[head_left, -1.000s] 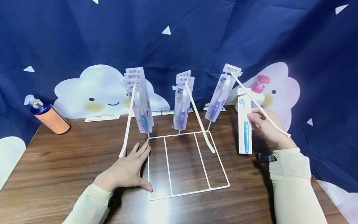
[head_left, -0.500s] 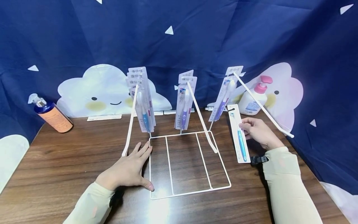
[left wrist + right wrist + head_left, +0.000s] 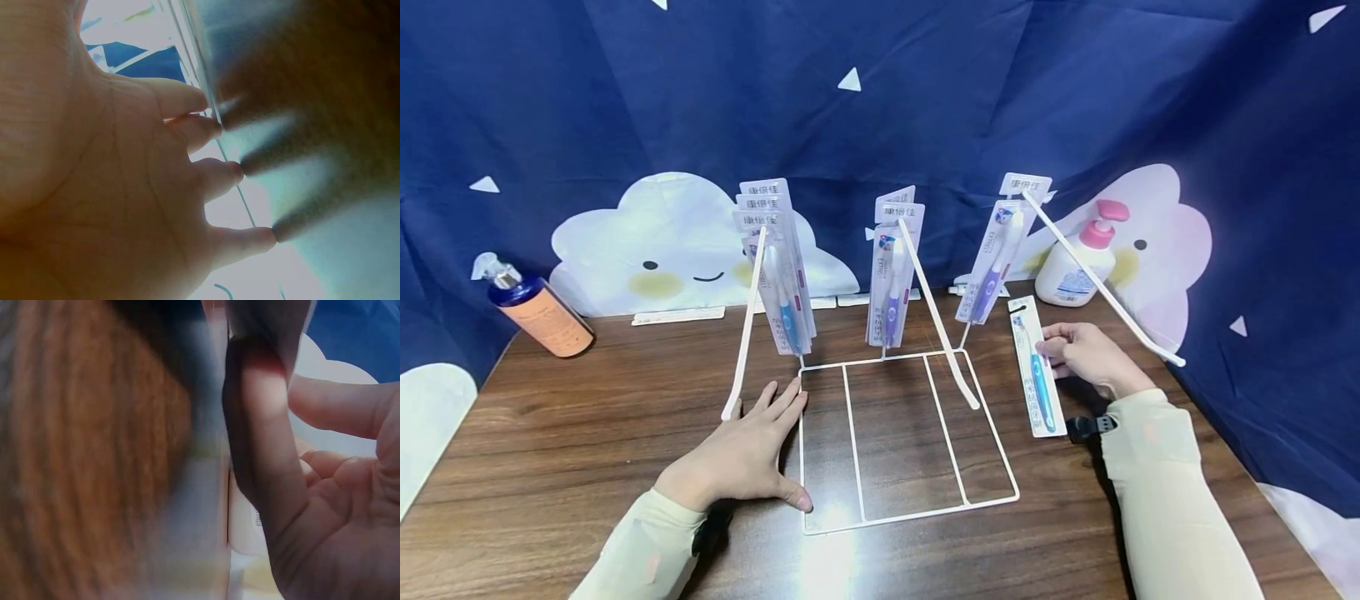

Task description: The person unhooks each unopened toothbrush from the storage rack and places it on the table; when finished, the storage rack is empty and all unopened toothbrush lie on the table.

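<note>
On the wooden bench [image 3: 550, 433] the left hand [image 3: 741, 457] lies flat, fingers spread and straight, its thumb at the near left edge of the white wire rack [image 3: 902, 433] and its fingertips close to the foot of the rack's left sloping arm. To the right, the right hand [image 3: 1086, 354] pinches the edge of a packaged blue toothbrush [image 3: 1037, 367] that lies on the bench just beside the rack's base. Farther back, packaged toothbrushes [image 3: 775, 267] hang from the rack's three hooks. Against the dark blue backdrop an orange spray bottle [image 3: 538, 312] stands at far left and a pink-capped pump bottle [image 3: 1078, 267] at far right
</note>
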